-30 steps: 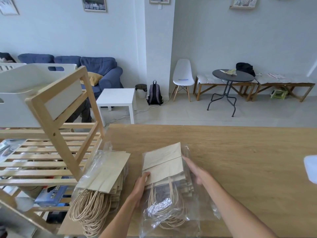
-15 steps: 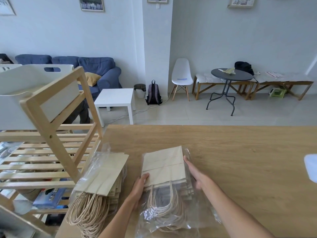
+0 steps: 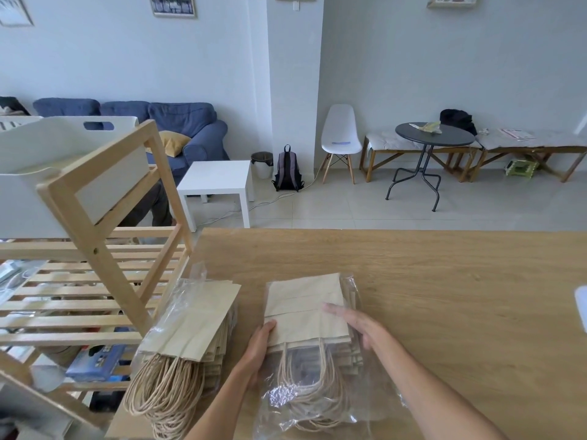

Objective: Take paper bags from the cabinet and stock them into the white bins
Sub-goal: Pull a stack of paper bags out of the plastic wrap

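bags (image 3: 306,308): matt paper | wrap (image 3: 317,404): glossy plastic | table (image 3: 444,281): smooth wood

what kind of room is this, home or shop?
Probably a home living room or a casual lounge, not a shop: a blue sofa with a yellow cushion, a white side table, and a backpack on the tiled floor. Paper bags lie on a wooden table.

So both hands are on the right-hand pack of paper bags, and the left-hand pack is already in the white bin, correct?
Not quite. In the head view the left-hand pack lies on the wooden table beside the rack, not in the white bin. Both hands, left and right, are on the right-hand pack.
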The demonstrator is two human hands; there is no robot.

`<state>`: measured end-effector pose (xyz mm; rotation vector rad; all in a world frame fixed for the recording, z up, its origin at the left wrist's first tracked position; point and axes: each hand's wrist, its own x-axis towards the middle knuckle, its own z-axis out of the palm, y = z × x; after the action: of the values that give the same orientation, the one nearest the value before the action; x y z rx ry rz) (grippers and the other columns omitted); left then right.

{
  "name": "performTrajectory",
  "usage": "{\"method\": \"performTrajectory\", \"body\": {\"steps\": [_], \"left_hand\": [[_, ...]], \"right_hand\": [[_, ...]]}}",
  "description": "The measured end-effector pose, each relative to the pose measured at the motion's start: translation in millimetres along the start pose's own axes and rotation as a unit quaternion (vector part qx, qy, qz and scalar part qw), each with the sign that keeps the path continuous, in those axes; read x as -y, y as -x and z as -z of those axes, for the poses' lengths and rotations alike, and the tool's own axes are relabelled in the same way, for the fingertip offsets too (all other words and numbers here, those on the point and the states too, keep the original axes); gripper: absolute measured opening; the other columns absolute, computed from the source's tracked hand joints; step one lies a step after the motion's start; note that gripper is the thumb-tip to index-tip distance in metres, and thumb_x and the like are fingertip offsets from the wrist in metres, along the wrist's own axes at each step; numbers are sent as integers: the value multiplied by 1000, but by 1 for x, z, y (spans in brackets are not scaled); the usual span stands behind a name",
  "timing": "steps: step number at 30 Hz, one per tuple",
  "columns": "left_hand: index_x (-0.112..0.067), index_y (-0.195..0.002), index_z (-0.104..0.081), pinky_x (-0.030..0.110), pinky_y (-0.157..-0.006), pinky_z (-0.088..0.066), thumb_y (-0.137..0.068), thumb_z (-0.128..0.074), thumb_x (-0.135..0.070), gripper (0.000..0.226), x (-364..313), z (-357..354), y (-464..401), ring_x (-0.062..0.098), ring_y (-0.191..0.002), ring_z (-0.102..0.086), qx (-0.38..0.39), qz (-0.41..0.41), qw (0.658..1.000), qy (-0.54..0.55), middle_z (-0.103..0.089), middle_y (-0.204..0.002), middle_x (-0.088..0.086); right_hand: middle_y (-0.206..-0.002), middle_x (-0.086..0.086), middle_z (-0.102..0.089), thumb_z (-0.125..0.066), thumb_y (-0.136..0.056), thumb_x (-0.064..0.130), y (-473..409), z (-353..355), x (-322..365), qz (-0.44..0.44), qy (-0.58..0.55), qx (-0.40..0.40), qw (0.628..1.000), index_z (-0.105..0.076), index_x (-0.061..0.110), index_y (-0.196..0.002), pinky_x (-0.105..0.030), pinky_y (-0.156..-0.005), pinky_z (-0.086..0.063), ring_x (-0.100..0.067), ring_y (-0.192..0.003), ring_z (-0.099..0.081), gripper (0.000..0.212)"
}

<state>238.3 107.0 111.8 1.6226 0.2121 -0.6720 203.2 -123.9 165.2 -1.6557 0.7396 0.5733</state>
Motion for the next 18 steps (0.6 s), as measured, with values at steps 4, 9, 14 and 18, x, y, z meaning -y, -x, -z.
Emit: {"method": "performTrajectory", "body": {"steps": [4,9,14,18], "left_hand": [[-1,-121,-62,23,-56,-54,-99,-55,-30,37,-7,2,5,17,-68,-71,34,9,999,33,-74,-89,9],[-6,-118,-63,34,-67,-57,-88,-67,-41,46,-5,14,6,26,-72,-69,72,60,992,81,-74,-90,14],[-8,-116,-61,33,-59,-60,-91,-65,-37,39,-3,19,4,25,-66,-70,78,67,991,92,-74,-84,15],[-7,-119,-59,36,-70,-55,-91,-62,-36,40,-3,26,-4,28,-80,-70,92,42,990,99,-76,-92,13]], "right_hand": [[-162,-12,-35,-75,-63,79,-9,5,-14,-11,-45,-19,999,-46,28,-151,-56,-119,-26,-36,-146,-35,106],[-123,-21,-71,-94,-56,56,-26,1,-33,-47,-79,45,995,-64,10,-128,-55,-103,-50,-37,-111,-69,91],[-117,-15,-75,-98,-42,59,-72,14,-67,-8,-121,61,991,-66,15,-131,-56,-105,-49,-36,-112,-69,105],[-134,-23,-64,-89,-75,36,29,3,-43,65,-154,21,986,-53,7,-141,-48,-98,-54,-35,-120,-63,81]]}}
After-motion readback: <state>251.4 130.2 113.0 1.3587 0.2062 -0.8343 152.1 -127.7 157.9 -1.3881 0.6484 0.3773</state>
